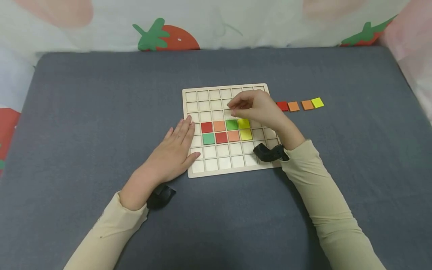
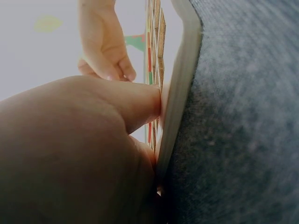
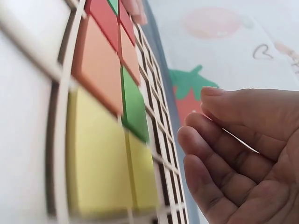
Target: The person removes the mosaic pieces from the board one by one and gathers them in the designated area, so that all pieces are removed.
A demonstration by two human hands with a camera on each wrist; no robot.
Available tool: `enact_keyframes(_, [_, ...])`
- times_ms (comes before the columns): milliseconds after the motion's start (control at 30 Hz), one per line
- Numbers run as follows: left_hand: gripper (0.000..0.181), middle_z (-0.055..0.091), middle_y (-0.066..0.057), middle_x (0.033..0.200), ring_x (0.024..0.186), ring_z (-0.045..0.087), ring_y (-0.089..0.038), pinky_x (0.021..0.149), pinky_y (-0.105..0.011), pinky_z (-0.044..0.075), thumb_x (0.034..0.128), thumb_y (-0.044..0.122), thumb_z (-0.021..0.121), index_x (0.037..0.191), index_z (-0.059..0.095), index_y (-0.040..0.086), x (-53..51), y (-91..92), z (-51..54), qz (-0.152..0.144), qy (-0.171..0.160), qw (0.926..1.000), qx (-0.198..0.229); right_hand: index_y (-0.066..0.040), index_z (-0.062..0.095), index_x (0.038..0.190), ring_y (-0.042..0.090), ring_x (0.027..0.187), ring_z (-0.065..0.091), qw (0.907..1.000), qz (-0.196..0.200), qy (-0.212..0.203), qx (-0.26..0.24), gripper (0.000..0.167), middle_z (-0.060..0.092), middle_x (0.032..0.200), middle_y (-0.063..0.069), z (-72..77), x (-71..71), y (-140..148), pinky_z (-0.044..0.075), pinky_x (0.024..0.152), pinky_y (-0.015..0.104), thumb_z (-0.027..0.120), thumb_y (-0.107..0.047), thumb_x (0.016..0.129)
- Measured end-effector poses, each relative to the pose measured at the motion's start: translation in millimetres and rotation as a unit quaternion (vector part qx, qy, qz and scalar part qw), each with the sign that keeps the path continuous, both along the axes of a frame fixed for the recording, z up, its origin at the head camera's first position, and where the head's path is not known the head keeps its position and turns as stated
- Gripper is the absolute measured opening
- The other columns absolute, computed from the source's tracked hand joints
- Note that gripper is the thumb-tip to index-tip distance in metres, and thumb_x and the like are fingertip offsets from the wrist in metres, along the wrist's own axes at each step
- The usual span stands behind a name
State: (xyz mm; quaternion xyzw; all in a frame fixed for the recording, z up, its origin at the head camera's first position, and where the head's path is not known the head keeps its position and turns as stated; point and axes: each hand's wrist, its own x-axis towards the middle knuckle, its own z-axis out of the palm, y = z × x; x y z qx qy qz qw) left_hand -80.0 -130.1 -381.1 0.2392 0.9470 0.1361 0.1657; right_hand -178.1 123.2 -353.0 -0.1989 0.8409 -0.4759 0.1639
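A pale wooden grid board (image 1: 233, 171) lies on the table. My left hand (image 1: 170, 155) rests flat on its left edge, fingers spread and thumb on the lower left corner area. Two rows of square tiles sit in the middle cells: red (image 1: 207, 127), orange (image 1: 219, 126), green (image 1: 231, 124) and yellow (image 3: 98, 158) above; green (image 1: 208, 138), red (image 1: 221, 137), orange (image 1: 233, 135) and yellow (image 1: 246, 134) below. Over the upper right cells hovers my right hand (image 1: 258, 108), fingers loosely bent. In the right wrist view, thumb and fingertips are apart and hold nothing.
Loose tiles lie in a line right of the board: a red tile (image 1: 282, 106), two orange ones and a yellow tile (image 1: 317, 102). A grey cloth (image 1: 101, 112) covers the table. Behind it hangs a white curtain (image 1: 253, 26) with strawberries.
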Motion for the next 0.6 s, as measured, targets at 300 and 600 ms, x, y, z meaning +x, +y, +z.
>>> enact_keyframes(300, [0.076,-0.011,-0.013,0.157,0.143,-0.008,-0.027,0.114,-0.046,0.006,0.0998,0.037,0.041,0.15,-0.001,-0.002,-0.5,1.6,0.0,0.002,-0.005,1.0,0.003,0.0,0.07,0.102,0.019,0.088,0.064,0.9983,0.051,0.009,0.026,0.02,0.069,0.098,0.01,-5.2,-4.3,-28.8,0.05,0.08,0.029,0.071,-0.004,0.083])
enact_keyframes(600, [0.075,-0.009,-0.016,0.157,0.143,-0.007,-0.028,0.114,-0.048,0.007,0.1001,0.036,0.042,0.149,0.001,-0.004,-0.4,0.4,-0.2,-0.003,0.006,0.9999,0.009,-0.001,0.07,0.102,0.018,0.09,0.064,0.9934,0.081,0.034,0.075,0.02,0.069,0.098,0.009,-8.0,-4.3,-48.2,0.049,0.083,0.027,0.071,-0.005,0.082])
